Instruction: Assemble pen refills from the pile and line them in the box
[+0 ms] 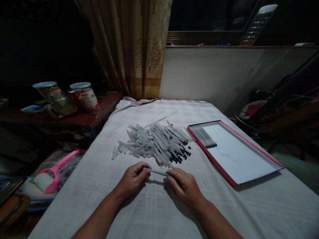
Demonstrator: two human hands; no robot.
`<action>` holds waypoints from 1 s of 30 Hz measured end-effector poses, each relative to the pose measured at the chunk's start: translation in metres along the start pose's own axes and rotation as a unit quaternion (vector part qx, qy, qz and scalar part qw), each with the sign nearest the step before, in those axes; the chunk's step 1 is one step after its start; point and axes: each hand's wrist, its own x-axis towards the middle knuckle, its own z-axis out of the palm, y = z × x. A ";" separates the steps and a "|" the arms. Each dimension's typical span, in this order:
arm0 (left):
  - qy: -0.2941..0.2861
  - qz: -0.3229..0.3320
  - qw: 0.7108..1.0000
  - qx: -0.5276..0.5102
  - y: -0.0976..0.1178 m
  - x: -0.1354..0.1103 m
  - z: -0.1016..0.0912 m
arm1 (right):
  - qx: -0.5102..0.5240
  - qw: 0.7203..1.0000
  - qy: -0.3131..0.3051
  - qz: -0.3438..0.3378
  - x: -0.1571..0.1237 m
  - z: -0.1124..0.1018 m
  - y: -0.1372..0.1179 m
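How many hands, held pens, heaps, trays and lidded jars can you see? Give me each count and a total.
Left hand and right hand: 2
Held pen: 1
Heap: 1
Tray: 1
Left jar and right jar: 2
Total: 7

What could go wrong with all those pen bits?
The thin pen piece, held near its ends by the left hand and right hand, might slip. The loose pile of pen parts could spread if bumped. The row of pens fills only one corner of the tray, so a knock might scatter it.
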 end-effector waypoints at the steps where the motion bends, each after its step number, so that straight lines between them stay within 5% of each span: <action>1: -0.006 -0.001 1.000 -0.005 0.000 0.000 0.000 | -0.002 1.000 0.001 0.001 0.000 0.000 0.001; 22: 0.043 -0.008 0.999 -0.027 -0.001 0.003 0.000 | -0.002 1.000 0.019 0.006 0.000 -0.008 0.003; 26: 0.046 0.011 0.998 -0.048 -0.001 0.005 -0.002 | -0.024 0.990 0.130 0.049 0.010 -0.041 0.015; 30: 0.037 0.016 0.998 -0.038 -0.001 0.005 -0.002 | -0.136 0.927 0.258 0.238 0.029 -0.106 0.066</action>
